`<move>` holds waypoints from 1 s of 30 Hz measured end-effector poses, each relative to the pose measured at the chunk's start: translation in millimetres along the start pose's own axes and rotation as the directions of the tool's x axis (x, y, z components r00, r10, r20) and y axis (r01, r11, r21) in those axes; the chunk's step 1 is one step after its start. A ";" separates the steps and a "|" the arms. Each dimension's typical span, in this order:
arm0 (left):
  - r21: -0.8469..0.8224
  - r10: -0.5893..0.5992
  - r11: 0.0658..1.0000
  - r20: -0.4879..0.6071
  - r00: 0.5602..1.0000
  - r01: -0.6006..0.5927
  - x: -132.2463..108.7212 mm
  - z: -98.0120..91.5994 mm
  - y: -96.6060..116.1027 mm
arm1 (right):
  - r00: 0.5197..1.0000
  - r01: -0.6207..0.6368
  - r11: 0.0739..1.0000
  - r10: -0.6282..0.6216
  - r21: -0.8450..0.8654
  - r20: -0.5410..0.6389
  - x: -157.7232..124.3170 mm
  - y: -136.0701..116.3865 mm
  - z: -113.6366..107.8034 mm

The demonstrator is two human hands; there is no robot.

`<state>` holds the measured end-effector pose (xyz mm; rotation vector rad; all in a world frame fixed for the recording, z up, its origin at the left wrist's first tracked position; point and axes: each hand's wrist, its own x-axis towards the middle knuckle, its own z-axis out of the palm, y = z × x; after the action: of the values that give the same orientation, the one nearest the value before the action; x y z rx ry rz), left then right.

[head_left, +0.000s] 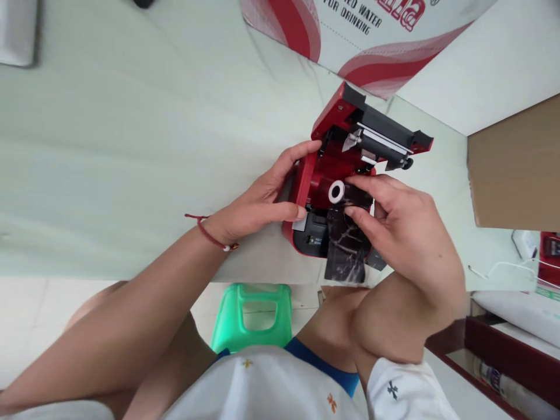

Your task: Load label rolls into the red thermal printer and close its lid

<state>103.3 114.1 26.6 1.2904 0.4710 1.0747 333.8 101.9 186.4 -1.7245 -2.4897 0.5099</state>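
A red and black device (301, 181) lies on the table with its lid (380, 125) raised; a black roller runs along the lid. My left hand (262, 201) grips the device's left side, thumb and fingers on its red edge. Between the thumb and fingers of my right hand (394, 227) is a small roll (336, 192) with a white core, partly inside the device's open bay. From the roll a dark marbled strip (345, 248) hangs over the device's front edge. The far end of the roll is hidden behind my right fingers.
A white and red carton (363, 41) stands behind the device. To the right are a brown cardboard box (516, 166), a white cable (503, 265) and a dark red shelf (507, 344). A green stool (251, 338) stands below the table's near edge. A pale object (17, 32) lies far left.
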 end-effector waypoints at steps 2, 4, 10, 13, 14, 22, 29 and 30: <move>0.004 0.000 1.000 -0.003 1.000 0.000 0.1 -1.2 -1.1 | 0.999 -0.047 0.994 0.047 -0.097 0.003 3.7 -6.0 5.1; 0.012 0.006 1.000 -0.004 1.000 -0.006 0.1 -2.5 -2.9 | 0.997 -0.069 0.985 0.075 -0.161 0.033 7.5 -11.9 7.4; 0.050 0.020 0.999 -0.007 1.000 -0.019 -0.5 -4.8 -4.9 | 0.990 -0.100 0.980 0.115 -0.172 0.084 22.6 -22.7 11.5; 0.060 0.019 0.998 -0.004 1.000 -0.019 -0.9 -5.1 -4.3 | 0.979 -0.118 0.966 0.152 -0.231 0.137 27.3 -21.7 15.4; 0.063 0.021 0.998 -0.003 1.000 -0.020 -0.9 -5.3 -4.3 | 0.976 -0.113 0.959 0.156 -0.259 0.153 27.8 -20.8 16.6; 0.071 0.061 0.996 -0.005 0.998 -0.061 -0.7 -5.5 -7.1 | 0.983 -0.016 0.998 0.027 -0.065 0.182 21.5 -6.1 7.6; 0.080 0.133 0.988 -0.002 0.991 -0.133 3.4 -4.8 -6.5 | 0.980 0.033 0.971 0.014 0.236 -0.197 -10.4 -6.0 -12.4; 0.084 0.147 0.986 -0.003 0.989 -0.146 4.0 -4.9 -6.8 | 0.935 0.028 0.963 0.070 0.270 -0.347 -13.4 -8.8 -11.7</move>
<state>103.8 120.6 20.1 1.4113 0.4369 1.1942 333.6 89.5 201.9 -1.5760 -2.0492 0.4671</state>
